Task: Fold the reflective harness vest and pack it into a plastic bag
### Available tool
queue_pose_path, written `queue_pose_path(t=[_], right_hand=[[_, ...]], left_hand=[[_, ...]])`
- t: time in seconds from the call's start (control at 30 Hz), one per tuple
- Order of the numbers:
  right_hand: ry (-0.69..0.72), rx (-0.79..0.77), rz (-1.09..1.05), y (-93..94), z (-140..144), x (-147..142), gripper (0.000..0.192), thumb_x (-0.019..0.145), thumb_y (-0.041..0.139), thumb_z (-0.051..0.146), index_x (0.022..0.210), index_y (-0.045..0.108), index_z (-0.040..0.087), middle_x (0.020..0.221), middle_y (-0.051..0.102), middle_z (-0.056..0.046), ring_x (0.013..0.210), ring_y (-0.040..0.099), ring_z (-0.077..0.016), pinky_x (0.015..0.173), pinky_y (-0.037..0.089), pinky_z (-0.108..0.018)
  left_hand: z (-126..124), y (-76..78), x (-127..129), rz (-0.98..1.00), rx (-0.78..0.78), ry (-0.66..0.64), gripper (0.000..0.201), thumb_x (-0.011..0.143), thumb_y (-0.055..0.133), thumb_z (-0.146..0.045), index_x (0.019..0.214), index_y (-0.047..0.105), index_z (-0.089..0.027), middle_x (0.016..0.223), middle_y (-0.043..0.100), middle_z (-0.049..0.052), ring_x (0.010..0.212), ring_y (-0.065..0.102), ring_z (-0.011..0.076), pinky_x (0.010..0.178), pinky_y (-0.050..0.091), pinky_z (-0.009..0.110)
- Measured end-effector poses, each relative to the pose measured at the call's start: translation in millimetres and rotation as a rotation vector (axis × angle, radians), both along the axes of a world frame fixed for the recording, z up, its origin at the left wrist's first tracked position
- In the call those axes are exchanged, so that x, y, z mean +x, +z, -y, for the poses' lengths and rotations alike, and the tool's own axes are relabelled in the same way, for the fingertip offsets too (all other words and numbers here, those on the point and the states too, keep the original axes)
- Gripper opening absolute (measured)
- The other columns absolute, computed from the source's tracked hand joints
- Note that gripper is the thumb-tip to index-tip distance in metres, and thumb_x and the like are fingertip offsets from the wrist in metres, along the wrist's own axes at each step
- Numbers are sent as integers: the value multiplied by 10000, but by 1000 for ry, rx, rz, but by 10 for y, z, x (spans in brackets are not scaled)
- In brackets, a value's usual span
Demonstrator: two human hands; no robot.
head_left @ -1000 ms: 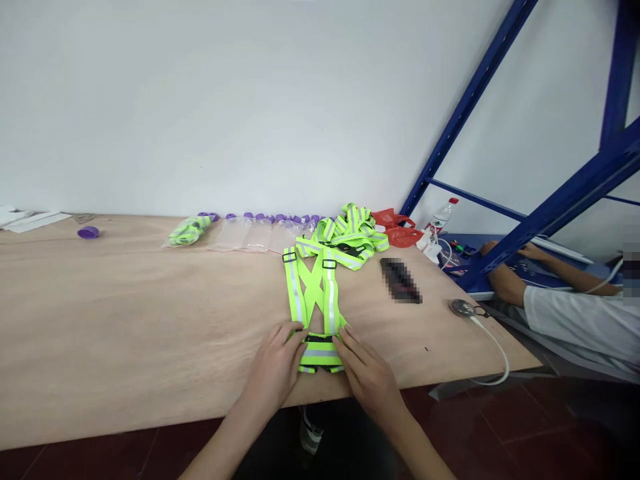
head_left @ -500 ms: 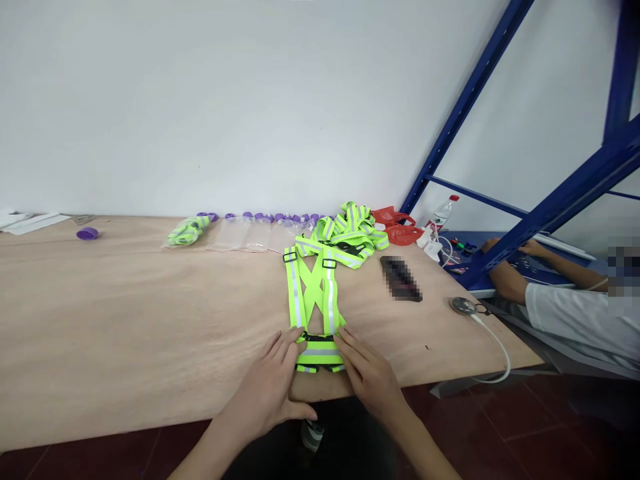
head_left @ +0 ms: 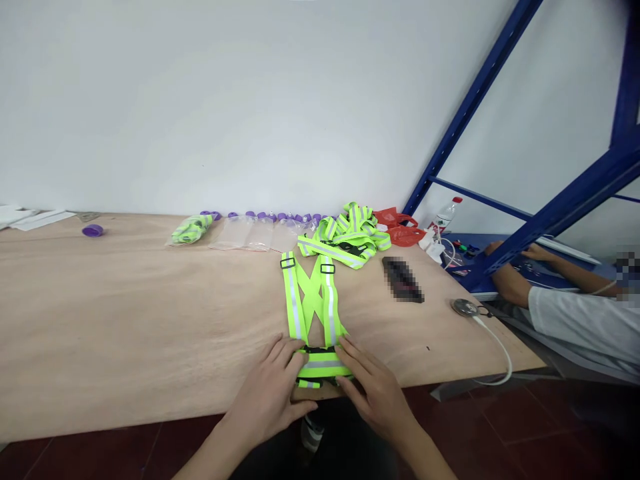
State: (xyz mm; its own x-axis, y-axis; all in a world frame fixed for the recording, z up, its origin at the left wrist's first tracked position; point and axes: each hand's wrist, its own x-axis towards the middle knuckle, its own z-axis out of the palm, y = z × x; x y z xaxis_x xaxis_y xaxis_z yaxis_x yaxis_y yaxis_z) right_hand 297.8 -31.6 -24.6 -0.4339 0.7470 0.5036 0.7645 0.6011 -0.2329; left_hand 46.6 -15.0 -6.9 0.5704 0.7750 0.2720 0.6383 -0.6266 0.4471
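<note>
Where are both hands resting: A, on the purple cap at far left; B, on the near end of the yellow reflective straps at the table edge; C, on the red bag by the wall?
B: the left hand and right hand lie on the near end of the yellow reflective straps.

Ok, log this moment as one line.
left hand: on reflective vest waistband | right hand: on waistband | vest: flat at table front edge

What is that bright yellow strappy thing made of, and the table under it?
The strap vest looks like woven fabric webbing, neon yellow with shiny grey reflective stripes and black, probably plastic, buckles. The table looks like bare plywood: pale, matte, with visible wood grain. Both hands, left and right, rest on the vest's near end.
</note>
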Motion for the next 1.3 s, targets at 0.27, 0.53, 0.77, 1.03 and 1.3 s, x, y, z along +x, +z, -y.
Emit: queue_pose_path(t=[0.27,0.53,0.77,1.03,1.3], right_hand=[[44,45,81,-74,152,66,582,953,595,254,1516,456,211,1405,628,-120,1300,607,-274,1018,581,-409],[42,25,32,-47,217,71,489,935,512,151,1411,570,243,1312,698,-90,1190,684,-238,969,598,-369],[-20,-141,-171,71,79,26,203,985,524,280,1144,639,229,1082,754,-95,978,713,-240,838,596,-369],[-48,-217,-151,183,-72,-32,258,1040,419,355,912,598,220,888,674,-58,826,636,-215,717,533,-334],[-71,-234,-105,217,-254,-28,439,1058,353,449,760,582,221,793,646,-47,753,610,-197,656,491,-307]], left_hand=[[60,-19,-1,-62,104,-58,325,797,788,-261,1026,558,-239,1119,650,64,1054,588,290,940,489,475],[45,-48,-16,-1,179,-74,223,785,756,-193,944,607,-241,939,663,33,916,584,253,859,486,420],[-100,47,22,147,48,-21,223,862,741,-446,864,670,-235,821,706,16,837,637,222,817,488,366],[-169,145,83,240,-166,89,279,922,641,-494,902,754,-240,845,752,36,829,681,234,772,499,331],[-256,83,173,198,-91,210,462,1013,442,-500,817,738,-204,802,680,64,785,646,218,754,495,326]])
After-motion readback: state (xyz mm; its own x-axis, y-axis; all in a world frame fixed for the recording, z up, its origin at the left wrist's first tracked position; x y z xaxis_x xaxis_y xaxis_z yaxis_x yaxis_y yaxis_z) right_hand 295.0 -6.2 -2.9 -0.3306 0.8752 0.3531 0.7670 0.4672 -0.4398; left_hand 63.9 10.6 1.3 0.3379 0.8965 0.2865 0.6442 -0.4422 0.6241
